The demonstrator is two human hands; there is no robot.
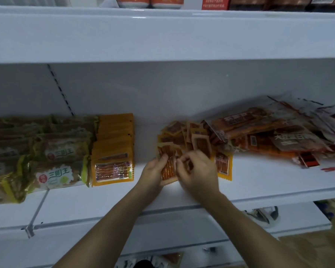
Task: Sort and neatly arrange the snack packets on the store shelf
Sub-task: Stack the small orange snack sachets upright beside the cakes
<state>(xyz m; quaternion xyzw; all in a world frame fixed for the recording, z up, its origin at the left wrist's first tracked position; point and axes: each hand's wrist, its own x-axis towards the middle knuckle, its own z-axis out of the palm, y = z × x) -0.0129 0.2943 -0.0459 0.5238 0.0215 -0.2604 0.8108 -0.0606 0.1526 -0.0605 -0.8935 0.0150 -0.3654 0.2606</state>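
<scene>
Nearest, left hand gripping a small orange packet, right hand pinching at its edge; just behind, a loose heap of small packets waiting on the shelf; at left, yellow stack and green packs already in rows; far right, big bags jumbled; roughly half done, by the look of it

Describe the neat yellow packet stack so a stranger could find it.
On the white middle shelf, look left of the two hands. The tidy row of flat yellow plastic snack packets sits beside green-wrapped cakes; unlike the loose heap of small packets, it's squarely aligned.
</scene>
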